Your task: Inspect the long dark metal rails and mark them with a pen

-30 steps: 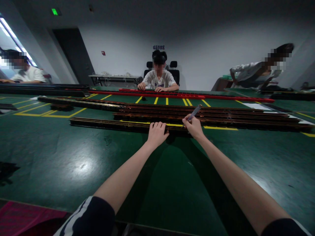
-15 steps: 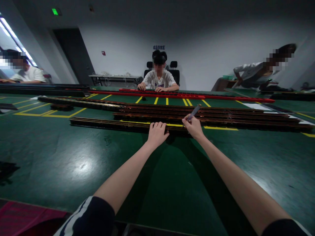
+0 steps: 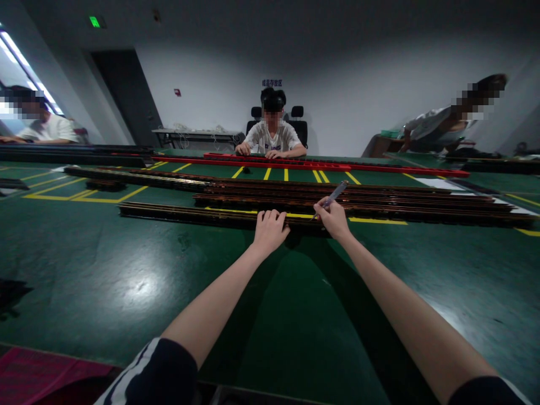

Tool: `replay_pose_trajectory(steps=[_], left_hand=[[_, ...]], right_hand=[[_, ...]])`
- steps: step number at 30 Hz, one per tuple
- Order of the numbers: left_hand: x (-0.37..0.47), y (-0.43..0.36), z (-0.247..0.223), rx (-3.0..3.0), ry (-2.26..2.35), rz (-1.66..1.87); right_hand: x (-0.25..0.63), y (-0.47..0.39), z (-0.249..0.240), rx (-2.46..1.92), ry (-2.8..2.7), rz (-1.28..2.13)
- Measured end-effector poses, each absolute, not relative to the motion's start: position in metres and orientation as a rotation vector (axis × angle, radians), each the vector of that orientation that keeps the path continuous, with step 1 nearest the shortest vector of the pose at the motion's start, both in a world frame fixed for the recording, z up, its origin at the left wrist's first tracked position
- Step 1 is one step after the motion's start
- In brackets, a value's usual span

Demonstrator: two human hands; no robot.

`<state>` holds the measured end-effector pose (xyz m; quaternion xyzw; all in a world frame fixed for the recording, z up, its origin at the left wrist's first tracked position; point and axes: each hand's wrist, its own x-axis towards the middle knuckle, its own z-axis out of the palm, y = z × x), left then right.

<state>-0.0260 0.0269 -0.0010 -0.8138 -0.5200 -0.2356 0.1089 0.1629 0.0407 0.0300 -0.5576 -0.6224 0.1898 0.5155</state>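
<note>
From afar I'm resting my left hand [image 3: 270,229] on the dark strips [image 3: 185,213], nearer than the longer stack [image 3: 400,200], its grip unclear to me, while my right hand [image 3: 334,219] is pinching a pen-like tool [image 3: 338,190] by their right end, seemingly doing fine work calling for steadiness next.

The table [image 3: 84,253] is green, its lines [image 3: 377,221] yellow, strips [image 3: 189,214] coppery black, left sleeve [image 3: 166,368] white-striped navy.

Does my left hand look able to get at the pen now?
Likely yes: your left hand rests on the near strips, close to the right hand, which grips the pen but leaves its upper end uncovered.
</note>
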Motion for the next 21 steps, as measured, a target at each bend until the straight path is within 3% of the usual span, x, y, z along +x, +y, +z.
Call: replay_pose_trajectory(steps=[21], left_hand=[[-0.0271,0.0295,-0.0049,-2.359,-1.531,-0.687]], right_hand=[[0.1593,0.0391,0.0309,-1.346,-1.525,0.425]])
